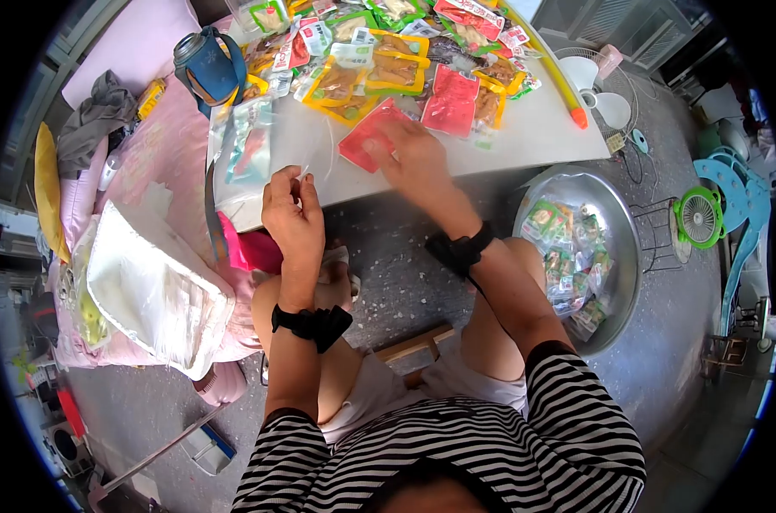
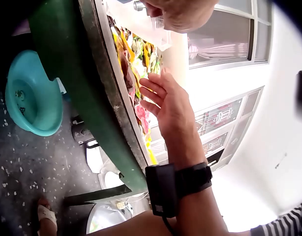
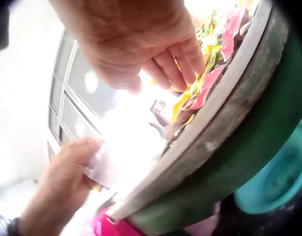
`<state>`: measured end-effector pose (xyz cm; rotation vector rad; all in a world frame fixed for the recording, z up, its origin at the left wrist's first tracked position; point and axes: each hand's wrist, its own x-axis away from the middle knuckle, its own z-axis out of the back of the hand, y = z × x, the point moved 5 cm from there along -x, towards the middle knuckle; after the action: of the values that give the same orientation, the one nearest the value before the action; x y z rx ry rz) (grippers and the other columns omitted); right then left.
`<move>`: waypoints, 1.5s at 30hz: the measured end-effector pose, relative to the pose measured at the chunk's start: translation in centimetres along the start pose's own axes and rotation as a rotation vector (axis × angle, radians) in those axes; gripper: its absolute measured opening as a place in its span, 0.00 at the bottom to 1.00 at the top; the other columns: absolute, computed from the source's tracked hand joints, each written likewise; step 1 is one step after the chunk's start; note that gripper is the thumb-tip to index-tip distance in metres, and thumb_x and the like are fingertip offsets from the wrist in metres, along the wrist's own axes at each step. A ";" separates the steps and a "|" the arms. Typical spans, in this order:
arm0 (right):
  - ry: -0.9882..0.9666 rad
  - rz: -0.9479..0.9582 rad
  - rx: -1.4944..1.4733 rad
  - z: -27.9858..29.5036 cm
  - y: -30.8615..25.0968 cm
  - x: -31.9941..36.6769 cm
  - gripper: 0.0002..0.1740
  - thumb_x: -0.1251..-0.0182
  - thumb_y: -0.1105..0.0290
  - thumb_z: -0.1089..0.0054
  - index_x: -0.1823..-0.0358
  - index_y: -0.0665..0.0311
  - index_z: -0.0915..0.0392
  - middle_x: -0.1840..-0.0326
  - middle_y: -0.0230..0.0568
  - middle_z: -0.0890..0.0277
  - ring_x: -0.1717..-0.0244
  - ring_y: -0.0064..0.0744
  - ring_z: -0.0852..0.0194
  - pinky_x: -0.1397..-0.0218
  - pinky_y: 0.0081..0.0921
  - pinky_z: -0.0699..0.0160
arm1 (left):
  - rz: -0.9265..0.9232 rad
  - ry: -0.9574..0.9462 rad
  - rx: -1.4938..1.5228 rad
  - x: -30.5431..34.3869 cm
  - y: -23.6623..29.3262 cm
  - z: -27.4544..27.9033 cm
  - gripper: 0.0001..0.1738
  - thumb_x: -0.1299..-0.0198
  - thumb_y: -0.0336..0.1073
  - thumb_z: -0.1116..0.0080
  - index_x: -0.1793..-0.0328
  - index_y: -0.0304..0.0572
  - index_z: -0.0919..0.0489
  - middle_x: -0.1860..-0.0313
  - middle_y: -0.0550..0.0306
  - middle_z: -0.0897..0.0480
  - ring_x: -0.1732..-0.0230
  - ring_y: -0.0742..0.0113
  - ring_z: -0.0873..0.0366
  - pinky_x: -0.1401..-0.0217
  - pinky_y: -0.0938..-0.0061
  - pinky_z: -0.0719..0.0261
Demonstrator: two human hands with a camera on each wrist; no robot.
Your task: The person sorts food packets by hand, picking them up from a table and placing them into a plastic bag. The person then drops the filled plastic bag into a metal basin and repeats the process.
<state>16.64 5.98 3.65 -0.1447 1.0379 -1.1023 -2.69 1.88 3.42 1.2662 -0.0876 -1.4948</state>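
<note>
In the head view the left hand (image 1: 292, 214) pinches the edge of a clear plastic bag (image 1: 326, 158) at the table's near edge; the right wrist view also shows this hand (image 3: 62, 182) with the bag (image 3: 104, 169). The right hand (image 1: 418, 162), blurred, is over a red packet (image 1: 366, 141). Its fingers are loosely bent with nothing between them in the right wrist view (image 3: 141, 49); whether they touch the packet I cannot tell. A second red packet (image 1: 450, 101) lies to its right. In the left wrist view, the right hand (image 2: 173, 110) is beside the table edge.
Yellow packets (image 1: 396, 64) and other packets are heaped at the table's back. A blue flask (image 1: 206, 68) and clear bags (image 1: 249, 141) are at the left. A metal basin (image 1: 623, 265) with small packets stands right, a white foam box (image 1: 123, 274) left.
</note>
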 end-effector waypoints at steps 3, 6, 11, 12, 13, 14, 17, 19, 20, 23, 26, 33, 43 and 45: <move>-0.001 0.242 0.274 -0.4 -0.7 1.2 0.20 0.38 0.58 0.37 0.51 0.63 0.22 0.57 0.46 0.20 0.48 0.48 0.25 0.50 0.36 0.29 | 0.054 -0.050 0.006 -0.2 -0.3 -0.4 0.09 0.44 0.25 0.40 0.56 0.34 0.20 0.72 0.48 0.21 0.72 0.57 0.23 0.70 0.66 0.26; -0.130 0.259 0.270 -0.3 -1.4 2.5 0.17 0.39 0.62 0.38 0.53 0.63 0.23 0.54 0.43 0.21 0.44 0.48 0.27 0.42 0.39 0.30 | -0.008 -0.041 0.003 -0.2 -0.3 -0.2 0.09 0.45 0.23 0.40 0.57 0.34 0.20 0.71 0.48 0.21 0.70 0.55 0.23 0.69 0.65 0.26; -0.226 0.307 -0.015 2.4 0.6 3.0 0.11 0.45 0.65 0.34 0.69 0.64 0.24 0.62 0.43 0.24 0.52 0.50 0.27 0.50 0.41 0.28 | -0.023 -0.079 0.025 0.1 0.0 -0.6 0.09 0.45 0.23 0.40 0.56 0.34 0.20 0.71 0.50 0.22 0.73 0.61 0.25 0.67 0.69 0.26; -0.171 0.214 0.029 3.3 0.9 3.1 0.11 0.46 0.65 0.34 0.69 0.64 0.24 0.63 0.43 0.24 0.52 0.49 0.27 0.51 0.41 0.27 | -0.037 -0.099 0.017 0.2 0.1 -0.9 0.09 0.44 0.24 0.40 0.56 0.33 0.20 0.70 0.51 0.22 0.73 0.64 0.25 0.68 0.72 0.26; -0.115 0.121 0.074 4.2 1.1 3.3 0.12 0.46 0.65 0.33 0.69 0.64 0.24 0.64 0.43 0.24 0.52 0.49 0.27 0.52 0.41 0.27 | -0.069 -0.100 0.009 0.3 0.4 -1.2 0.10 0.46 0.23 0.39 0.57 0.34 0.20 0.72 0.50 0.22 0.74 0.63 0.25 0.69 0.70 0.26; -0.059 0.027 0.118 5.0 1.5 3.5 0.12 0.47 0.65 0.32 0.69 0.64 0.24 0.65 0.42 0.24 0.52 0.48 0.27 0.53 0.41 0.26 | -0.074 -0.123 0.007 0.5 0.7 -1.5 0.10 0.47 0.23 0.39 0.57 0.34 0.20 0.71 0.50 0.22 0.72 0.59 0.25 0.68 0.67 0.26; -0.167 -0.154 0.593 5.8 1.5 4.4 0.24 0.42 0.49 0.35 0.74 0.64 0.28 0.80 0.44 0.25 0.72 0.48 0.21 0.71 0.40 0.23 | -0.063 -0.176 -0.011 0.8 1.0 -2.4 0.10 0.49 0.25 0.39 0.58 0.37 0.20 0.70 0.49 0.21 0.64 0.49 0.24 0.64 0.59 0.26; -0.164 -0.160 0.727 5.6 1.9 5.6 0.31 0.43 0.38 0.39 0.77 0.62 0.31 0.88 0.46 0.27 0.86 0.47 0.23 0.82 0.38 0.26 | -0.033 -0.225 -0.008 1.0 1.0 -2.9 0.10 0.48 0.26 0.39 0.58 0.37 0.20 0.70 0.49 0.21 0.65 0.48 0.24 0.63 0.59 0.26; -0.164 -0.157 0.706 5.3 2.0 5.7 0.32 0.44 0.37 0.38 0.77 0.62 0.31 0.88 0.46 0.26 0.85 0.46 0.23 0.82 0.37 0.26 | -0.021 -0.252 -0.008 1.1 1.0 -3.1 0.10 0.48 0.26 0.39 0.58 0.37 0.20 0.70 0.49 0.21 0.65 0.48 0.25 0.63 0.59 0.26; -0.158 -0.169 0.642 4.6 1.8 5.5 0.32 0.45 0.38 0.37 0.78 0.63 0.31 0.86 0.47 0.26 0.83 0.46 0.22 0.81 0.37 0.26 | -0.080 -0.278 -0.052 1.4 0.8 -3.9 0.11 0.48 0.27 0.38 0.56 0.36 0.19 0.72 0.49 0.22 0.70 0.53 0.24 0.66 0.62 0.27; -0.174 -0.264 0.504 4.4 3.2 5.3 0.28 0.44 0.45 0.34 0.78 0.63 0.32 0.84 0.45 0.26 0.81 0.41 0.23 0.78 0.35 0.27 | -0.088 -0.294 -0.072 1.7 0.7 -4.2 0.12 0.48 0.28 0.38 0.56 0.35 0.19 0.73 0.48 0.21 0.71 0.52 0.24 0.66 0.62 0.26; -0.066 -0.478 -0.505 6.8 3.9 4.7 0.15 0.42 0.77 0.35 0.75 0.61 0.36 0.80 0.22 0.39 0.76 0.11 0.43 0.76 0.17 0.42 | -0.091 -0.262 -0.066 1.6 0.7 -4.2 0.10 0.47 0.28 0.40 0.59 0.34 0.18 0.72 0.47 0.20 0.68 0.49 0.22 0.65 0.62 0.25; -0.317 -0.516 -0.669 5.9 1.8 4.3 0.12 0.41 0.79 0.38 0.72 0.61 0.34 0.76 0.20 0.38 0.74 0.08 0.42 0.74 0.13 0.42 | -0.165 -0.201 -0.144 1.4 2.3 -3.3 0.10 0.47 0.27 0.40 0.58 0.37 0.17 0.73 0.49 0.23 0.67 0.50 0.24 0.67 0.60 0.26; -0.316 -0.523 -0.679 5.6 2.0 4.0 0.11 0.40 0.79 0.38 0.72 0.62 0.34 0.76 0.20 0.37 0.74 0.08 0.41 0.74 0.13 0.41 | -0.200 -0.221 -0.156 1.6 3.0 -3.1 0.11 0.48 0.26 0.40 0.56 0.38 0.17 0.73 0.50 0.23 0.67 0.51 0.25 0.67 0.61 0.26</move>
<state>22.39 1.71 3.15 -1.1509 1.0753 -1.0950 1.80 1.28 3.05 1.0049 0.0112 -1.7756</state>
